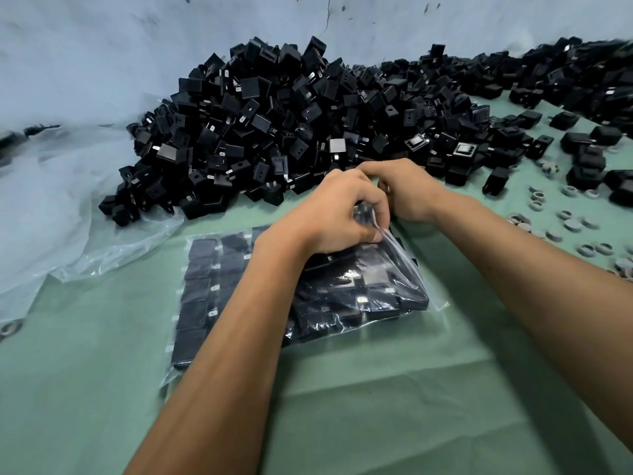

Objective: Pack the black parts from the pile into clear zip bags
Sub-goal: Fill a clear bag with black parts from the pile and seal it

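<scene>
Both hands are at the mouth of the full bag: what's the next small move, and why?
Probably press the zip shut along the mouth. The clear zip bag looks full of black parts, and the left hand and right hand both pinch its top edge, away from the pile.

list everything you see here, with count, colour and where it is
pile of parts: too many to count, black, heaped at the back of the table against the wall
loose parts: several, black, scattered at the right
rings and caps: many, grey, spread along the right edge
filled bag: one, clear with black parts in rows, lying flat on the table in front
upper bag: one, clear with black parts, on top of the filled bag
plastic sheet: one, clear, crumpled at the left
table cover: one, pale green
left hand: one, pinching the upper bag's top edge
right hand: one, curled at the bag's mouth
</scene>
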Demonstrator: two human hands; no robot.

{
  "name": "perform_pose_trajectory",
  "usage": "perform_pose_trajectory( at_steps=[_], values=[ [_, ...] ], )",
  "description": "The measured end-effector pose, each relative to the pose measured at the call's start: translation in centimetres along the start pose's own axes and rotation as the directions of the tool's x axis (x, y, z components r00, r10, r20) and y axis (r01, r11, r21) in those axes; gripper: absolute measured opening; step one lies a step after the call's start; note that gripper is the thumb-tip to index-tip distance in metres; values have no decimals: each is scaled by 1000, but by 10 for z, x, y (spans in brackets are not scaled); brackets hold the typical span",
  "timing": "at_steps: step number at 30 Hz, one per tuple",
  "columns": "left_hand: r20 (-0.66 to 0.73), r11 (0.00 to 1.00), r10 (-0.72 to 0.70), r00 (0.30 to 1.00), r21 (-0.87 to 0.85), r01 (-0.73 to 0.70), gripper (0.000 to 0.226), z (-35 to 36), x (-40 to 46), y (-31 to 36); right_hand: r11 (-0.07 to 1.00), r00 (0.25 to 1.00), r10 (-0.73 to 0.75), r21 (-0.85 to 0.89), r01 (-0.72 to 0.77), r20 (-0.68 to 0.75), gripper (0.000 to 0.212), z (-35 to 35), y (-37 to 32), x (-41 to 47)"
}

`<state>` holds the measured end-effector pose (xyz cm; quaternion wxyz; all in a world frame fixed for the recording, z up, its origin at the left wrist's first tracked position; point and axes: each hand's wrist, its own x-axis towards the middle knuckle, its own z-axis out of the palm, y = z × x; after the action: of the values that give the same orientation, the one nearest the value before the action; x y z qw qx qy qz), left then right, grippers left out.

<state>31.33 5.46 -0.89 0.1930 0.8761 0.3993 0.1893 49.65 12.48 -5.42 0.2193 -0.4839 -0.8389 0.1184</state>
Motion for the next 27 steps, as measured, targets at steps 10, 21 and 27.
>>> perform_pose_trajectory(
  at_steps=[10,21,27],
  values=[
    [-32,998,-61,998,-27,60,16,1,2,-3,596,810,581,721,-355,-82,36,-3,-8,-60],
    [-133,1000,18,991,-10,-20,13,-6,3,-5,623,910,413,736,-267,-20,24,-6,-40,-86],
    [-150,997,3,989,-78,-15,14,-5,2,-6,569,914,404,792,-222,-34,12,-6,-40,-85]
  ],
)
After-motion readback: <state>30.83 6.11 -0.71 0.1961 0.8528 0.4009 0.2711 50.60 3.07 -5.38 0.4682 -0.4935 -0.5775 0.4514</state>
